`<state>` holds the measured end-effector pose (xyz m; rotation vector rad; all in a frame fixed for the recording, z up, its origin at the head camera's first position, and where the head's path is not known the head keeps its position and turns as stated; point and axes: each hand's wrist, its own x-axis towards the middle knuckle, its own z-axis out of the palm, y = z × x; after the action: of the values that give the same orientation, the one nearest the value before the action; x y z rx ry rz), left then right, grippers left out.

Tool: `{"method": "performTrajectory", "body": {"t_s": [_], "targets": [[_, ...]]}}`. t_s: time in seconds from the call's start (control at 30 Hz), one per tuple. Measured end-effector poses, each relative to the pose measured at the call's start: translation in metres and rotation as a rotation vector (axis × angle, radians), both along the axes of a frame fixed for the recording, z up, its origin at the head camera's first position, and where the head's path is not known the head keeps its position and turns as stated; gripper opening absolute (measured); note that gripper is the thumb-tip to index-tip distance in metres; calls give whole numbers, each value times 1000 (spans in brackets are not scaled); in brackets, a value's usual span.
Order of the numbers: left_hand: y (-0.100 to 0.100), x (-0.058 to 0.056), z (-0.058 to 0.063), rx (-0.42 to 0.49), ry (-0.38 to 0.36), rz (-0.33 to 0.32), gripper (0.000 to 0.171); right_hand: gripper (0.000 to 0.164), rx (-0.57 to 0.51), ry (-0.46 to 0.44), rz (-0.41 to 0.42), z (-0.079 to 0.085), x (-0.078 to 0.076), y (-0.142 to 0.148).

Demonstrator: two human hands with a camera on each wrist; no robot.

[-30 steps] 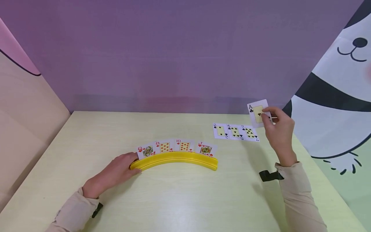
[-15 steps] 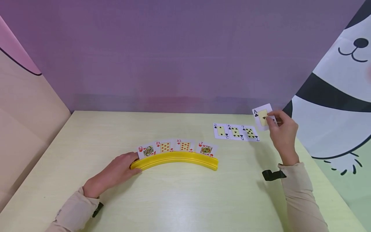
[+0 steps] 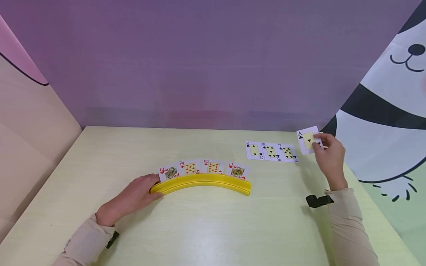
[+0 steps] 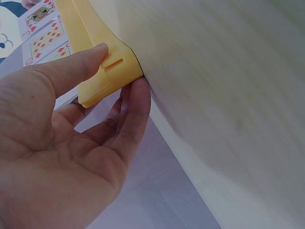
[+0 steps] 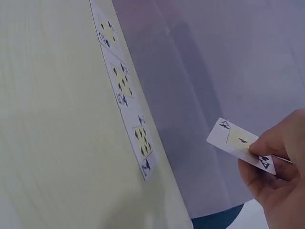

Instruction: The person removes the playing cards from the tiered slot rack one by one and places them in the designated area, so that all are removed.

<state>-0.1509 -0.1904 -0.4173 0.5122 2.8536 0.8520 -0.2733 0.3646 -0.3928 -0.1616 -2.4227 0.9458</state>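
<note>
The left hand (image 3: 131, 195) grips the left end of a curved yellow card holder (image 3: 203, 180), thumb on its near face and fingers at its end and back, as the left wrist view shows. Red-suited cards stand in its slot: a queen (image 3: 170, 173), an eight (image 3: 190, 168), a ten (image 3: 213, 167) and a jack (image 3: 237, 171). Between thumb and fingers, the right hand (image 3: 331, 157) pinches an ace of clubs (image 3: 308, 141), face up and held above the table. Just left of it lie a two (image 3: 254, 150), a five (image 3: 271, 152) and a seven (image 3: 288, 153) in a row.
The pale wooden table (image 3: 199, 229) meets a purple wall panel (image 3: 206, 66) at its back edge. A panel with a cartoon panda (image 3: 399, 129) borders the right side, and a pale panel (image 3: 30, 140) the left.
The right hand has carried the ace to the right and downward, away from above the seven and toward the row's right end. The left hand stays on the yellow holder.
</note>
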Motion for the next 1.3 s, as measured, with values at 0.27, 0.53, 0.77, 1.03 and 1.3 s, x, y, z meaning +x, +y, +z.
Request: {"method": "performTrajectory", "body": {"t_s": [0.27, 0.53, 0.77, 1.03, 1.3], "targets": [[0, 0, -1, 8, 1, -3, 47, 36, 33, -128, 56, -15, -5, 23], [0, 0, 0, 9, 9, -9, 47, 43, 111, -270, 108, -33, -14, 40], [0, 0, -1, -1, 5, 2, 46, 46, 189, -383, 130, -41, -20, 46], [0, 1, 0, 6, 15, -6, 47, 41, 263, -352, 179, -48, -23, 50], [1, 1, -1, 14, 13, -7, 46, 38, 302, -369, 215, -49, -25, 49]]}}
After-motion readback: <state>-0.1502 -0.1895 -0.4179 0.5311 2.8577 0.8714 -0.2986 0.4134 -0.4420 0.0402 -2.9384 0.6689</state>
